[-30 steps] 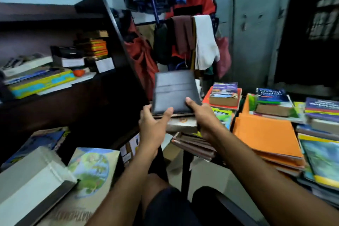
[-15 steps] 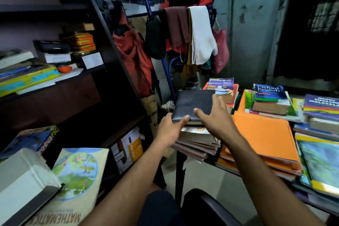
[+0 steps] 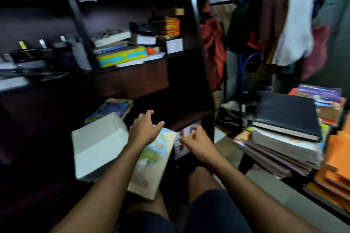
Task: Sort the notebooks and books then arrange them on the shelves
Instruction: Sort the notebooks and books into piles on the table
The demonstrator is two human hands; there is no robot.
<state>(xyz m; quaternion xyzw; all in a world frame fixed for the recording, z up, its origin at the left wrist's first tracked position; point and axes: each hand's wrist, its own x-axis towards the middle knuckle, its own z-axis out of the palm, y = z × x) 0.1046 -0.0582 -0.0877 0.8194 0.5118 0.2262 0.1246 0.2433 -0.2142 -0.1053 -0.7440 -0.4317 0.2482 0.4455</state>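
A black notebook (image 3: 287,113) lies flat on top of a stack of books (image 3: 280,149) at the right. My left hand (image 3: 145,128) hovers open, fingers spread, over a cream mathematics book (image 3: 151,164) with a green and blue cover picture. My right hand (image 3: 197,142) hangs just right of that book with fingers loosely curled and holds nothing. A thick white book (image 3: 98,143) lies left of my left hand, a blue-covered book (image 3: 111,108) behind it. The dark wooden shelf unit (image 3: 197,58) rises behind both hands.
The middle shelf carries a yellow and blue box (image 3: 121,56), stacked orange books (image 3: 168,26) and small boxes. A clothes rack (image 3: 265,30) with hanging garments stands right of the shelf. Orange folders (image 3: 339,161) pile at the far right. My knees are below.
Both hands let go of the black notebook, which now rests on the right-hand stack. They have swung left and down towards the mathematics book, and the camera turned left to the shelf.
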